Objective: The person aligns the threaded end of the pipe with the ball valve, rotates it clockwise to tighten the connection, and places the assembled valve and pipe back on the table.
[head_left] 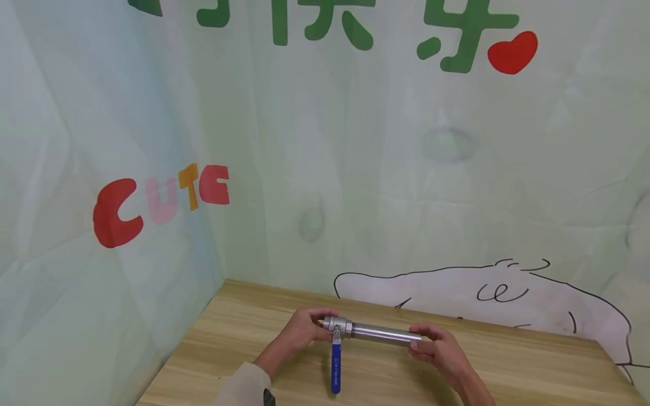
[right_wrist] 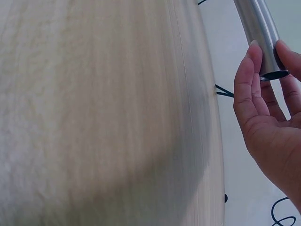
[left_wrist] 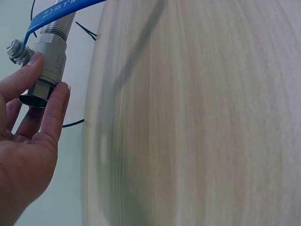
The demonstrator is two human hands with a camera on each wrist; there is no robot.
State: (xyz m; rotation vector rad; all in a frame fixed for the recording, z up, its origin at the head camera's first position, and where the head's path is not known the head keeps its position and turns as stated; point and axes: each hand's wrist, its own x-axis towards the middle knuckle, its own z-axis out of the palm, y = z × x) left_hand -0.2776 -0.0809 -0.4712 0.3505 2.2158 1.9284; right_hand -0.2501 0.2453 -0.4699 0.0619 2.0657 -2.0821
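A steel ball valve [head_left: 337, 325] with a blue lever handle [head_left: 336, 369] is joined end to end with a shiny metal pipe [head_left: 386, 333]. Threads show where the two meet in the left wrist view. My left hand [head_left: 303, 328] pinches the valve's free end between thumb and fingers. At the pipe's other end, my right hand [head_left: 440, 351] grips the tube near its open rim, fingertips on both sides. The valve and pipe are held level above the table, and the lever points toward me.
The wooden table [head_left: 244, 316] lies under both hands. Behind it and to the left hang pale green cloth walls [head_left: 355, 169] with printed letters, a red heart [head_left: 514, 52] and a line-drawn figure [head_left: 457, 293]. The back wall stands close behind the hands.
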